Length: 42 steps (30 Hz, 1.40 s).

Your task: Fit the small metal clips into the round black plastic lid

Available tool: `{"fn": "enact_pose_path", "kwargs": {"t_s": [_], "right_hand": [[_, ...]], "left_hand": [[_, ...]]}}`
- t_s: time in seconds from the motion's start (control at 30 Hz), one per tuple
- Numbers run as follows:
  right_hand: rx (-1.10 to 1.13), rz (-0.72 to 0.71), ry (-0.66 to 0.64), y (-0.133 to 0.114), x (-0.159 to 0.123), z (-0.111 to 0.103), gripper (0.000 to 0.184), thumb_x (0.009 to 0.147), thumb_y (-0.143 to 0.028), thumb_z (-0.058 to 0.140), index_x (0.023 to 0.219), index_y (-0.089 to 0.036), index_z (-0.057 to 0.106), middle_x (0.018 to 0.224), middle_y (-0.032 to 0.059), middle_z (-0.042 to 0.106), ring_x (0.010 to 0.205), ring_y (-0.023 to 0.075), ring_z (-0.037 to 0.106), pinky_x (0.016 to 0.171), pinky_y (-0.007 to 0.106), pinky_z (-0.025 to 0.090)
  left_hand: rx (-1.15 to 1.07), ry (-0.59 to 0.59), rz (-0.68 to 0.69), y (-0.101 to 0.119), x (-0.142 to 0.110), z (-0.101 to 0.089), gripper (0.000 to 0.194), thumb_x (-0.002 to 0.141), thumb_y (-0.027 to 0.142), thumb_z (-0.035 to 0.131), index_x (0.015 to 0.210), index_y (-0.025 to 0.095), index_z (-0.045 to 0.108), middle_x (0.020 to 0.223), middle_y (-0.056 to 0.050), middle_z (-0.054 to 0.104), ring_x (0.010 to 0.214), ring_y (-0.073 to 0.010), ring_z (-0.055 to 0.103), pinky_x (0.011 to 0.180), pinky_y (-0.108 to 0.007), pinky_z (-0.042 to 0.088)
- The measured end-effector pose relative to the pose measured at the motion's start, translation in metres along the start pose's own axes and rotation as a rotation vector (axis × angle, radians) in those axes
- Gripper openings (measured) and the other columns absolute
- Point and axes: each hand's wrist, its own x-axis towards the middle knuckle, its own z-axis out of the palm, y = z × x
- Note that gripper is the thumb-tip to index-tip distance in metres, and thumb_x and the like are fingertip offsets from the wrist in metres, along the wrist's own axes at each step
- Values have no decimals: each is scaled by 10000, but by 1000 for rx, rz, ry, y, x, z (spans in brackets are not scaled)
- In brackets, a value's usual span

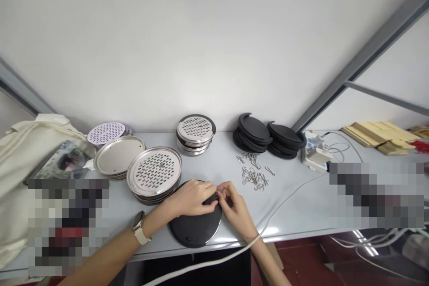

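Observation:
A black round disc (194, 231) lies flat near the front edge of the table. My left hand (195, 197) rests over it, fingers bent and gripping it towards its right rim; the wrist wears a watch (138, 223). Against that same rim, my right hand (233, 208) has thumb and forefinger pinched together. Whatever sits between those fingertips is too small to make out. Several small metal clips (255, 176) are scattered behind my right hand. Left of the disc stands a stack of silver perforated round plates (156, 170).
Plain silver discs (119, 154) and a lilac perforated disc (106, 133) lie at the left. Behind are a silver-and-black stack (196, 128) and black round pieces (254, 128). A power strip (315, 152) stands right, and a white cable (278, 210) crosses over my right forearm.

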Motion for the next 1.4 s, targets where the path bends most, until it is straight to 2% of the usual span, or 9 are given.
{"fn": "enact_pose_path", "kwargs": {"t_s": [0.27, 0.43, 0.5, 0.63, 0.8, 1.07, 1.23, 1.4], "right_hand": [[44, 6, -29, -8, 1, 0, 157, 944, -367, 405, 897, -226, 454, 693, -21, 503, 648, 160, 514, 651, 266, 419], [12, 2, -26, -1, 2, 2, 164, 933, -388, 428, 918, -228, 461, 643, -38, 477, 607, 156, 503, 627, 263, 419], [-9, -17, -31, 3, 2, 2, 181, 929, -398, 430, 891, -225, 468, 659, -27, 508, 608, 156, 513, 620, 265, 425], [-39, -78, 15, 7, 2, 4, 211, 923, -402, 439, 820, -220, 468, 675, -7, 530, 603, 157, 522, 600, 271, 433], [-32, -77, 70, 9, 0, 4, 189, 914, -399, 470, 864, -217, 482, 719, 8, 547, 642, 167, 536, 620, 273, 443], [124, -48, 187, 14, 0, 2, 205, 872, -405, 558, 907, -214, 492, 745, 7, 536, 690, 162, 527, 650, 278, 451], [185, -51, 141, 16, 2, 2, 248, 846, -417, 598, 947, -200, 531, 797, 32, 581, 754, 176, 569, 715, 308, 482], [118, -64, 101, 15, 1, 1, 275, 868, -429, 558, 942, -172, 621, 898, 80, 664, 845, 205, 617, 794, 337, 486]], "left_hand": [[-3, 6, -5, 1, -2, -2, 154, 827, 319, 521, 873, 176, 554, 833, -29, 604, 716, -179, 590, 605, -292, 406], [22, 16, 1, 1, -2, 0, 195, 848, 347, 496, 897, 170, 562, 847, -35, 618, 728, -187, 601, 611, -290, 410], [37, 18, 5, 1, -2, 0, 202, 860, 343, 478, 919, 169, 563, 852, -37, 623, 736, -193, 607, 618, -293, 412], [50, 18, 7, 1, -4, -2, 210, 860, 357, 482, 899, 170, 570, 841, -43, 627, 718, -195, 611, 605, -294, 412], [64, 33, 9, 2, -5, -2, 224, 862, 370, 483, 897, 168, 573, 843, -49, 635, 712, -197, 614, 601, -295, 419], [107, 63, 30, 3, -6, 1, 243, 876, 390, 461, 917, 174, 565, 851, -49, 638, 710, -200, 615, 600, -289, 416], [129, 66, 42, 2, -6, 2, 230, 874, 378, 469, 901, 171, 566, 859, -39, 646, 712, -195, 619, 584, -286, 405], [145, 97, 63, 1, -7, 3, 223, 882, 370, 468, 926, 172, 562, 865, -30, 651, 710, -195, 619, 565, -292, 388]]}}
